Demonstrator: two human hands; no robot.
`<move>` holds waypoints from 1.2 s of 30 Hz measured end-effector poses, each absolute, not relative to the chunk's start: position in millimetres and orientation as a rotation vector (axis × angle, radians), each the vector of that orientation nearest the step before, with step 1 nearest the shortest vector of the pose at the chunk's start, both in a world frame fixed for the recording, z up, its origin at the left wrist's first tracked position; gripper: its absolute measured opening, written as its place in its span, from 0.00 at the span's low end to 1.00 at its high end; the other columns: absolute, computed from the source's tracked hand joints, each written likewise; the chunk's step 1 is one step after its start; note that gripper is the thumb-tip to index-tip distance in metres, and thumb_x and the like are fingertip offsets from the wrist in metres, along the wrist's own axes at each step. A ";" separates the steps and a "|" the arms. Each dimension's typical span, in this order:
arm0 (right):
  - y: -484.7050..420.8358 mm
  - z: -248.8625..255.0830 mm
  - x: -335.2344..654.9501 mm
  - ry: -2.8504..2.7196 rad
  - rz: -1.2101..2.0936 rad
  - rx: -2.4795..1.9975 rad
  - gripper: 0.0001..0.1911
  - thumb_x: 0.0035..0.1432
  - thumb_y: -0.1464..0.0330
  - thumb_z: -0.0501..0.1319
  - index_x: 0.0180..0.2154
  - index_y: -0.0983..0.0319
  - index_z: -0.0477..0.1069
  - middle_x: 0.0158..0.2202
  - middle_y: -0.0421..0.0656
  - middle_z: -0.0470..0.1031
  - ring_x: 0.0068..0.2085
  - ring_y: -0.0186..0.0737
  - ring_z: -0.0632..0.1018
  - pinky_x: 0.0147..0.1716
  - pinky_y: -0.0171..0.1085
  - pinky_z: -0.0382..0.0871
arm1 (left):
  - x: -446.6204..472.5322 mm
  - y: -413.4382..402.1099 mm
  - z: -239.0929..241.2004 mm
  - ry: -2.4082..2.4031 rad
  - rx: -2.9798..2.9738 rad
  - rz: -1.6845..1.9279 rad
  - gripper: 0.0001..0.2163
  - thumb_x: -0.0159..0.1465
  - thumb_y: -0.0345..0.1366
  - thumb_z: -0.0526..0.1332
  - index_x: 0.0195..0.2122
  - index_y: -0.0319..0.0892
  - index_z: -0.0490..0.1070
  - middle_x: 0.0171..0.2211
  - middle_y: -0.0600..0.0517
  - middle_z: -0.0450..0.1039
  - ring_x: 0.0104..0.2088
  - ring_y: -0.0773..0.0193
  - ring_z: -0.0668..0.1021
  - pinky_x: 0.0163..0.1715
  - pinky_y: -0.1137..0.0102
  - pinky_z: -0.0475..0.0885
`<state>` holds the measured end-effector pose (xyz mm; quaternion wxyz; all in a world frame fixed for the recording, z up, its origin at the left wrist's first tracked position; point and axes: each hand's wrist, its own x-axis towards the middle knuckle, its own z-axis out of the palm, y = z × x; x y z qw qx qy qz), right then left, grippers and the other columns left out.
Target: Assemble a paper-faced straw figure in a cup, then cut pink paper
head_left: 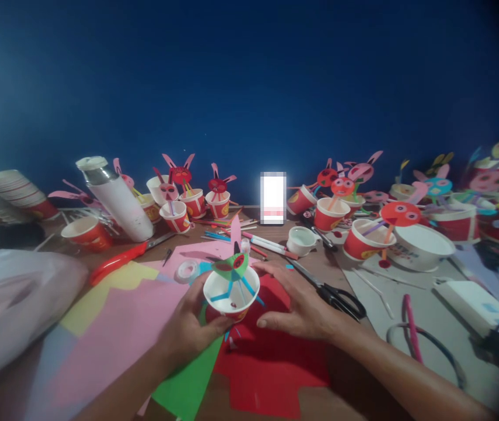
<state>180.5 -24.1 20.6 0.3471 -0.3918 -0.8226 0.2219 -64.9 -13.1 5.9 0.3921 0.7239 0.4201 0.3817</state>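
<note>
While the left hand grips a paper cup, the right hand opens wide beside it

Where the cup sits, front and centre between both hands, its mouth faces up and partly toward the wearer. Left fingers curl round the outer wall, thumb across the near side; this looks like the steadying grip, light enough to spare thin card. Right thumb and fingers spread well apart on the opposite side, fingertips close to the rim; contact there cannot be told. Probably poised as a guard for that flank.

Above the rim: a green paper head with a red eye patch and an upright pink ear. Blue strips, perhaps straws, stand beneath it and reach into the cup. Holding the cup low on its wall likely spares this delicate top.

Under and around the hands: a red sheet, a green sheet and a pink sheet. Whether the cup's base rests on the red one is unclear.

Black-handled scissors lie just beyond the right hand, presumably for easy reach. Similar cup figures line the back of the surface, perhaps set there to leave working space in front.
</note>
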 end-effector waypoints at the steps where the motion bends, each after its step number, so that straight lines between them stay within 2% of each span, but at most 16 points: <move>1: -24.3 20.0 179.7 -2.138 0.563 -1.009 0.42 0.49 0.55 0.67 0.61 0.58 0.51 0.60 0.52 0.61 0.60 0.52 0.63 0.57 0.49 0.58 | -63.7 -14.0 6.9 1.072 1.827 0.961 0.26 0.53 0.36 0.67 0.53 0.45 0.63 0.48 0.46 0.71 0.48 0.50 0.73 0.49 0.56 0.68; 8: -27.2 19.8 170.7 -2.059 0.635 -1.036 0.40 0.49 0.55 0.66 0.59 0.58 0.53 0.60 0.52 0.62 0.59 0.52 0.65 0.56 0.50 0.60 | -64.4 -17.1 -2.2 1.156 1.657 0.905 0.30 0.53 0.37 0.67 0.56 0.41 0.60 0.53 0.42 0.68 0.53 0.48 0.70 0.54 0.56 0.64; 12: -29.8 20.5 166.2 -1.999 0.725 -1.162 0.40 0.48 0.56 0.67 0.59 0.60 0.55 0.58 0.53 0.64 0.58 0.56 0.66 0.55 0.53 0.60 | -61.7 -16.1 1.2 1.098 1.539 0.865 0.30 0.54 0.38 0.67 0.57 0.40 0.59 0.56 0.40 0.66 0.56 0.48 0.69 0.54 0.58 0.64; 15: -31.6 21.8 163.1 -1.958 0.776 -1.193 0.40 0.47 0.57 0.68 0.59 0.60 0.56 0.57 0.52 0.66 0.56 0.55 0.68 0.54 0.52 0.61 | -56.8 -14.7 8.6 1.001 1.492 0.862 0.27 0.55 0.37 0.66 0.55 0.40 0.61 0.54 0.41 0.68 0.54 0.49 0.70 0.53 0.59 0.66; 20: -33.8 29.6 155.8 -1.863 0.896 -1.184 0.34 0.49 0.64 0.68 0.57 0.57 0.60 0.52 0.47 0.71 0.52 0.51 0.71 0.52 0.49 0.64 | -52.2 -13.3 13.9 0.899 1.485 0.870 0.24 0.56 0.36 0.65 0.53 0.40 0.64 0.53 0.43 0.70 0.53 0.50 0.72 0.51 0.61 0.68; 26: -34.0 32.1 150.0 -1.745 1.015 -1.149 0.30 0.49 0.71 0.66 0.54 0.59 0.65 0.47 0.45 0.75 0.48 0.49 0.74 0.50 0.46 0.67 | -51.9 -13.9 12.3 0.777 1.355 0.853 0.27 0.58 0.37 0.64 0.58 0.43 0.61 0.56 0.44 0.67 0.54 0.50 0.71 0.52 0.60 0.67; 32: -31.8 20.8 150.1 -1.624 1.048 -1.155 0.27 0.48 0.72 0.65 0.52 0.59 0.66 0.51 0.44 0.73 0.51 0.47 0.73 0.53 0.46 0.66 | -53.8 -11.6 18.2 0.752 1.251 0.898 0.24 0.60 0.42 0.61 0.58 0.44 0.63 0.59 0.44 0.64 0.57 0.49 0.67 0.54 0.58 0.66; 36: -30.7 16.5 150.3 -1.578 1.090 -1.138 0.27 0.50 0.71 0.65 0.53 0.59 0.65 0.51 0.45 0.73 0.51 0.47 0.74 0.52 0.45 0.67 | -56.7 -8.7 17.0 0.787 1.249 0.930 0.22 0.61 0.41 0.61 0.57 0.44 0.64 0.58 0.45 0.66 0.58 0.51 0.67 0.56 0.60 0.63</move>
